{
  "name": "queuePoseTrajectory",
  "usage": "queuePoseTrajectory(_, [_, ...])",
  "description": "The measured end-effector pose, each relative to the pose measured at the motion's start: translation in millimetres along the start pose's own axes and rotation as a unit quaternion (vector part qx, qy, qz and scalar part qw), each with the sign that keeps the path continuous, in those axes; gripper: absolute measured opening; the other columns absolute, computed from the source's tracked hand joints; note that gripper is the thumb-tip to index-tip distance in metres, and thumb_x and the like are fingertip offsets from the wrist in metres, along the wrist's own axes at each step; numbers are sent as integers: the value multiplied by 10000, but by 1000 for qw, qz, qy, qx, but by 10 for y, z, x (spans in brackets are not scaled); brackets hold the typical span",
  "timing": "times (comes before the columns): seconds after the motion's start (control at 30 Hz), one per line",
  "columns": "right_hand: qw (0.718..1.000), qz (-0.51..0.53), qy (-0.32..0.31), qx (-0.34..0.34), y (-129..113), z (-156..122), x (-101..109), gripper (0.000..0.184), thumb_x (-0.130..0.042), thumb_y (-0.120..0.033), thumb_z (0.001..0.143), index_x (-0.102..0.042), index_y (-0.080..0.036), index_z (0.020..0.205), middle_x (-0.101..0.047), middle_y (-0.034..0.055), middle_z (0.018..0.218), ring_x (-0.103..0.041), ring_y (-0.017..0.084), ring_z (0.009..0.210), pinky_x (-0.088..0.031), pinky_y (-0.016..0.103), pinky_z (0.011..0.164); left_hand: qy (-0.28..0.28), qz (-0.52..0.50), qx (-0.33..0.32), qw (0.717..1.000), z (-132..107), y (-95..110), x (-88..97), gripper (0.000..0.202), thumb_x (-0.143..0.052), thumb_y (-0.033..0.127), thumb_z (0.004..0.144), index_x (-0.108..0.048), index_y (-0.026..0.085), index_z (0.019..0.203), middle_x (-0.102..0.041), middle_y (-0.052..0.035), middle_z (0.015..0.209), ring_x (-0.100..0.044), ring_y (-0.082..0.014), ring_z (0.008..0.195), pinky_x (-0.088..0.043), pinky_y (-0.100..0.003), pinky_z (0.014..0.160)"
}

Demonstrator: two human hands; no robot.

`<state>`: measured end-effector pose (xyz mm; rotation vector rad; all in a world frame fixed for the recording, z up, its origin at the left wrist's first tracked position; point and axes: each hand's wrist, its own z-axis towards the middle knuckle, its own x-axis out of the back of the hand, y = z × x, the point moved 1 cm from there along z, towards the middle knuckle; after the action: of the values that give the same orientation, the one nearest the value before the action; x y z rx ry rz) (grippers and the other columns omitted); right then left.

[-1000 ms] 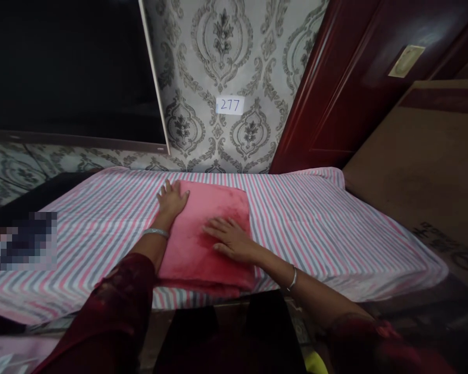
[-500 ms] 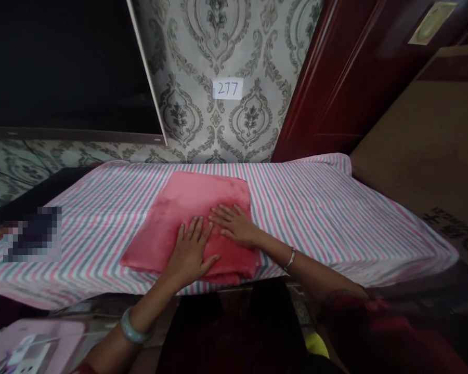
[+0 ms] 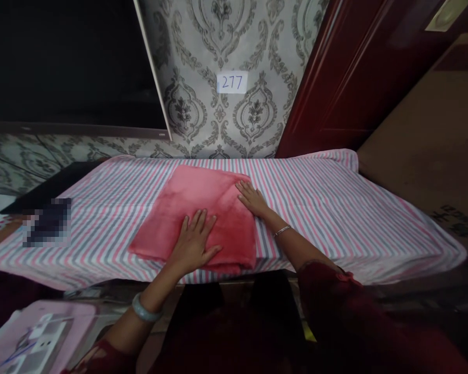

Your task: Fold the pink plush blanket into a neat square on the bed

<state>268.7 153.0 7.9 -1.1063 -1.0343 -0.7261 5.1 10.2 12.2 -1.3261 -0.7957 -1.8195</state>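
A folded pink-red plush cloth, perhaps a towel or blanket, lies flat on a striped sheet. My left hand rests palm down on its lower middle, fingers spread and thumb pointing right. Near the cloth's upper right edge lies my right hand, also palm down with fingers stretched out. Neither hand grips anything. Folded layers show along the near edge of the cloth.
A large dark screen stands at the back left. On the right are a dark red door and a cardboard box. A pink stool-like surface holding a white power strip is at lower left.
My right hand has slid up and to the right over the cloth, toward its upper right edge. My left hand stays almost in place. The view has shifted slightly.
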Motion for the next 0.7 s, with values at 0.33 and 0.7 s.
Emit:
queuePoseTrajectory(0.33, [991, -15, 12, 129, -996, -878, -105, 616, -383, -470, 1050, -342, -196, 1600, -273, 103, 1660, -162, 279, 1554, -141, 551, 1243, 32, -88, 2, 996, -16, -81, -6, 1143, -541, 740, 852, -24, 89, 1636, -142, -249, 1683, -102, -358, 1573, -125, -589, 1240])
queuePoseTrajectory(0.7, [996, -17, 43, 80, -818, -1315, -337, 597, -424, -435, 1039, -341, -252, 1601, -245, 57, 1672, -163, 276, 1554, -191, 565, 1229, -12, -29, -3, 999, -54, -93, 110, 795, -516, 627, 928, -379, 181, 1571, -315, -198, 1647, -270, -360, 1531, -183, -592, 1225])
